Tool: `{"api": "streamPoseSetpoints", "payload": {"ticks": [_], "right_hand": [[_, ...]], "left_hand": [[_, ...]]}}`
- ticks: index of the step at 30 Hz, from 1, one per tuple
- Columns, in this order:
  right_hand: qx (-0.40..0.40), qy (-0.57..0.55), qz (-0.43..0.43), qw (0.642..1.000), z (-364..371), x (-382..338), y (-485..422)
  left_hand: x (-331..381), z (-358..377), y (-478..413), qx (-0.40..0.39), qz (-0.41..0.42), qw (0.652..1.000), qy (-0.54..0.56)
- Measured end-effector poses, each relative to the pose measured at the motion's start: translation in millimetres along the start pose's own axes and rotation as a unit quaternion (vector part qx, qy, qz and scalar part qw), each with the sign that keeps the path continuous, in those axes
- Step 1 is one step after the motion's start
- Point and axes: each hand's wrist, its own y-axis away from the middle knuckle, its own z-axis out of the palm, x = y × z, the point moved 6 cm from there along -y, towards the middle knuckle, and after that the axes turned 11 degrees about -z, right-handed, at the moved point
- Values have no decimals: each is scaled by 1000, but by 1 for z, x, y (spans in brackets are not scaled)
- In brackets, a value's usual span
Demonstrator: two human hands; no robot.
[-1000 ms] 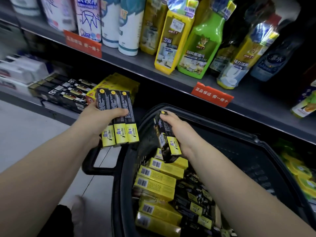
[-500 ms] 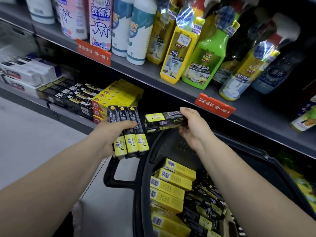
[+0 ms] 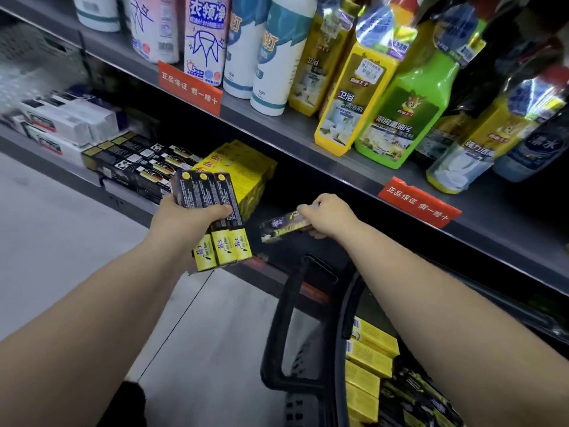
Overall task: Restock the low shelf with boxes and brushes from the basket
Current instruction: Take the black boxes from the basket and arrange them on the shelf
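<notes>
Three boxes (image 3: pixel 203 192), black with yellow ends, sit side by side in the left hand (image 3: pixel 181 220), thumb curled across their fronts and fingers behind. The right hand (image 3: pixel 332 215) pinches one box (image 3: pixel 283 228) by its end; it lies sideways and blurred, in front of the dark gap on the low shelf (image 3: pixel 123 200), just right of the yellow stack (image 3: pixel 246 167). Black boxes (image 3: pixel 138 161) lie left of that stack. More yellow and black boxes fill the basket (image 3: pixel 341 318) below the right arm. Half a second ago both hands were nearer the basket; both have since reached forward toward the shelf, and the left hand's boxes now overlap the yellow stack.
</notes>
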Motion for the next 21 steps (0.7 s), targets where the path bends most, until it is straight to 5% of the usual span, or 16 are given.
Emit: {"api": "streamPoseSetpoints", "payload": {"ticks": [7, 12, 21], "right_hand": [[-136, 192, -25, 972, 57, 6, -86], [-253, 308, -56, 916, 117, 36, -107], [-315, 298, -93, 896, 161, 58, -114]], "left_hand": [[7, -22, -39, 28, 22, 999, -39], [-1, -19, -54, 13, -1, 998, -57], [-6, -13, -68, 19, -24, 997, -67]]}}
